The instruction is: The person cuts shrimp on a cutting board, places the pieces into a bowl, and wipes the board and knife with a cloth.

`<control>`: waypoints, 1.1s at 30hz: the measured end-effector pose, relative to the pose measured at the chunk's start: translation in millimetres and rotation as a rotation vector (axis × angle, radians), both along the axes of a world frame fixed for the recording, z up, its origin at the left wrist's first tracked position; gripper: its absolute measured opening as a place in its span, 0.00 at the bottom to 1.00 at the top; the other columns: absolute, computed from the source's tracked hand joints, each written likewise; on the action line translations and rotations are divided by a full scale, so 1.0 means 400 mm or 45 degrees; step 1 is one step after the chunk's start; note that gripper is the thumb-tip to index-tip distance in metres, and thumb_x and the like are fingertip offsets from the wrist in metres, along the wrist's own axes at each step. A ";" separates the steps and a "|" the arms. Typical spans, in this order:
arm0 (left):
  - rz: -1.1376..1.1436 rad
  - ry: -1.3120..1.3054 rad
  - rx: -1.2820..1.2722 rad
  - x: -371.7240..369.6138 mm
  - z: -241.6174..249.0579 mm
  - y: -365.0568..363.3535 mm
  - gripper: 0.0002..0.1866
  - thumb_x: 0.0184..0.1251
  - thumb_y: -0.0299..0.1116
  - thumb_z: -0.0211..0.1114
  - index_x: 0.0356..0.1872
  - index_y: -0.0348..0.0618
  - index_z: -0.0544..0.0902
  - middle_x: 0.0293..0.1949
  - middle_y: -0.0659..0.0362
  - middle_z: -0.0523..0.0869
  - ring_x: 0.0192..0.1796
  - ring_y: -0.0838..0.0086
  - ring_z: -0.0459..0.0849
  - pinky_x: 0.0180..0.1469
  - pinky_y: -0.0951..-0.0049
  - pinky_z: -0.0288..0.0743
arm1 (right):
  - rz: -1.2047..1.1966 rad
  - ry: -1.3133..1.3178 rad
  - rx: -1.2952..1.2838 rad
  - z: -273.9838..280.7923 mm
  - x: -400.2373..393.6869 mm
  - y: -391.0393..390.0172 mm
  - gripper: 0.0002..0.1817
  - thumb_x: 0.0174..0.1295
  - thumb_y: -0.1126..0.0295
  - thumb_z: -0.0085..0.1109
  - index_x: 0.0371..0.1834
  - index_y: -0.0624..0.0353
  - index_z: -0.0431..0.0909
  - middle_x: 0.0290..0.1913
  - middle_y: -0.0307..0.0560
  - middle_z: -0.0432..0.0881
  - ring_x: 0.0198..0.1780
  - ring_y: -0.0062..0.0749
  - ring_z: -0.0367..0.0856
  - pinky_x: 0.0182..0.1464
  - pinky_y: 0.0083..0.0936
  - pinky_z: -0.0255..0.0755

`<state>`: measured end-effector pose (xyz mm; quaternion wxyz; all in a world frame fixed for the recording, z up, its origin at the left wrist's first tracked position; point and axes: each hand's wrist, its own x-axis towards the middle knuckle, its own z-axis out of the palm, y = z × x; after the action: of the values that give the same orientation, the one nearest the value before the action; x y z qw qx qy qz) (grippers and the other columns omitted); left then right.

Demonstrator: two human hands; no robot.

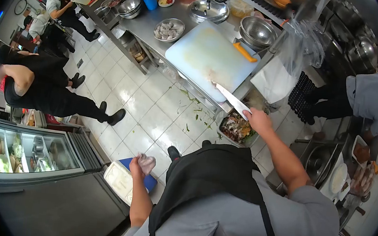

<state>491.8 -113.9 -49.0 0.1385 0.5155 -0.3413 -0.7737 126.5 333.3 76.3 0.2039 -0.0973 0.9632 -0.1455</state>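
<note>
The right hand [258, 120] grasps a knife [232, 100] whose blade runs up-left from the grip onto the cutting board [207, 55], while the left hand [138, 165] clutches a pale scrap [147, 162].

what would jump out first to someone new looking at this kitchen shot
The big knife in the right hand stands out, its blade reaching to the edge of the white cutting board on the steel counter. Below it sits a bin of food scraps. The left hand holds a pale piece of raw meat above the tiled floor.
</note>
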 end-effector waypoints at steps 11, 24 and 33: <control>-0.150 0.211 0.166 -0.158 0.031 0.034 0.20 0.69 0.42 0.54 0.51 0.38 0.81 0.46 0.47 0.87 0.49 0.51 0.89 0.53 0.48 0.86 | -0.042 0.157 -0.011 -0.057 -0.055 0.010 0.29 0.74 0.42 0.49 0.41 0.62 0.81 0.42 0.65 0.86 0.48 0.63 0.84 0.51 0.54 0.75; -1.322 0.263 -2.090 -1.115 0.299 0.239 0.27 0.59 0.34 0.64 0.62 0.43 0.80 0.59 0.49 0.81 0.63 0.52 0.77 0.65 0.61 0.73 | -0.638 0.155 -0.323 -0.126 0.429 0.292 0.29 0.70 0.45 0.58 0.30 0.64 0.74 0.28 0.65 0.80 0.36 0.67 0.80 0.37 0.50 0.70; -1.478 -0.019 -2.398 -1.158 0.088 0.391 0.16 0.65 0.30 0.57 0.51 0.39 0.82 0.56 0.45 0.81 0.61 0.47 0.75 0.60 0.54 0.77 | -1.138 0.079 -0.311 -0.106 0.728 0.437 0.30 0.74 0.46 0.56 0.27 0.67 0.71 0.25 0.62 0.77 0.29 0.57 0.78 0.35 0.44 0.68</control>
<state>28.7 42.4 -13.8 0.0894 -0.0299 -0.9844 -0.1487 417.6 508.1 33.8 0.0791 0.2997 0.8921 -0.3287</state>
